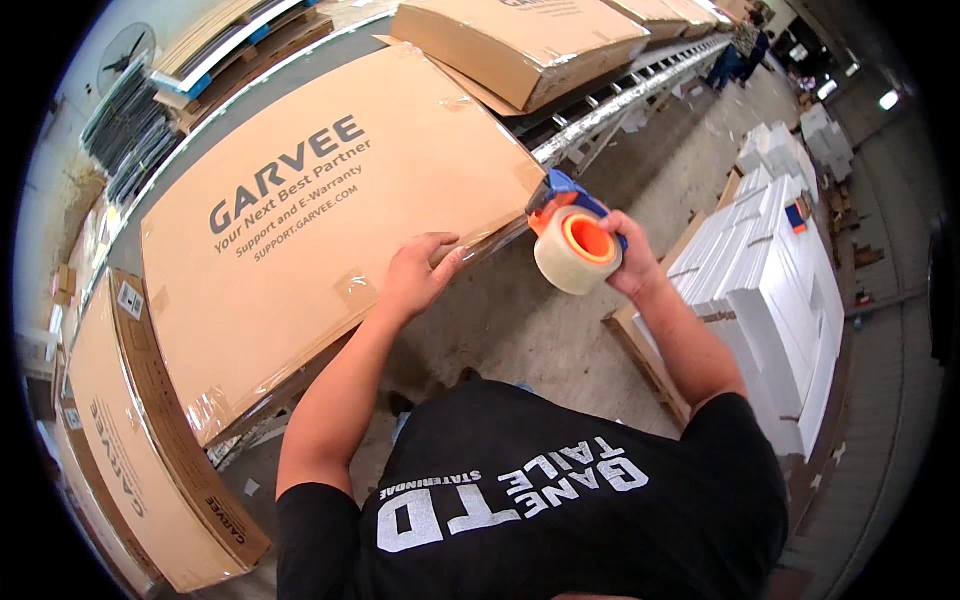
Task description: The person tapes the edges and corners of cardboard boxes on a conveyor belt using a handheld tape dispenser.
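Observation:
A large flat cardboard box [400, 180] lies in front of me on a roller conveyor, with strips of clear tape at its edges and corners. My left hand [422, 270] rests on the box's near edge, fingers stretched out and holding nothing. In my right hand [632, 255] is a blue and orange tape dispenser [570, 190] carrying a thick roll of clear tape [572, 258]. Its head touches or nearly touches the box's right corner; which one I cannot tell. My fingers behind the dispenser are partly hidden.
More cardboard boxes [530, 50] sit farther along the conveyor [630, 105], and others [150, 440] stand at the left. White panels [760, 290] are stacked at right on a pallet. A fan [125, 50] stands far left; a person [742, 55] is in the distance.

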A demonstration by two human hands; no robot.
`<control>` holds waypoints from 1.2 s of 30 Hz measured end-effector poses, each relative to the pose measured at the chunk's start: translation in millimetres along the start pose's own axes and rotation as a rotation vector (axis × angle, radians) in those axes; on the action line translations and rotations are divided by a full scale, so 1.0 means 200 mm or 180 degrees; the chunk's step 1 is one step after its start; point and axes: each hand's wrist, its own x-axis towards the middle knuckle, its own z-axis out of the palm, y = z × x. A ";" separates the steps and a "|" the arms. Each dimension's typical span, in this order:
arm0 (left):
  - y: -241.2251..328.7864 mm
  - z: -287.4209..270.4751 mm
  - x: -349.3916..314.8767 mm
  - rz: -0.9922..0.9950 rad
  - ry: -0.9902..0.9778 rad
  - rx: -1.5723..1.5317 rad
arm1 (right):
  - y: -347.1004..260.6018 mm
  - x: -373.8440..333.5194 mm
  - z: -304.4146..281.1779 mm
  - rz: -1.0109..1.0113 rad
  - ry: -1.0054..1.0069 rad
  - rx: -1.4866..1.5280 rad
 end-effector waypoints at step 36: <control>0.25 -0.30 -0.13 -0.0988 -0.0852 -0.1755 | 0.69 -0.24 0.32 0.0689 0.0181 0.1541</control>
